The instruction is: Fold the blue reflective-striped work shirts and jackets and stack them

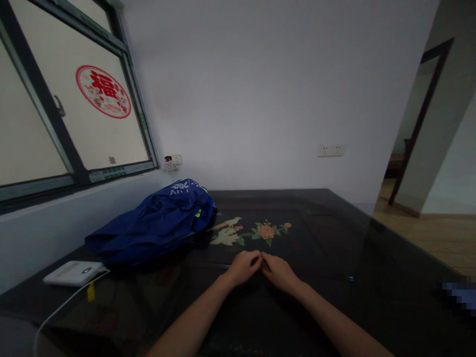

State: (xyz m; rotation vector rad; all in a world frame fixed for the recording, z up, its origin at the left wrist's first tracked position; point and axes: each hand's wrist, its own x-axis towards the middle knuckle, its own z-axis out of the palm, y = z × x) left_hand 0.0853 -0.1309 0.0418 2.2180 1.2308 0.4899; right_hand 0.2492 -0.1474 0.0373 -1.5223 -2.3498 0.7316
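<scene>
My left hand (243, 267) and my right hand (279, 270) meet fingertip to fingertip over the middle of the dark glossy table (357, 307). Both have their fingers curled in and pressed together. Whatever may be between the fingertips is too small or hidden to make out. Just beyond them, the tabletop carries a picture of pale birds (226, 235) and a pink flower (266, 231) with green leaves.
A crumpled blue garment or cloth bag (159, 223) with white lettering lies on the table's left. Before it sits a white flat device (72, 273) with a white cable (67, 303) and yellow tag. A pixelated bluish patch (461, 293) shows at the right edge.
</scene>
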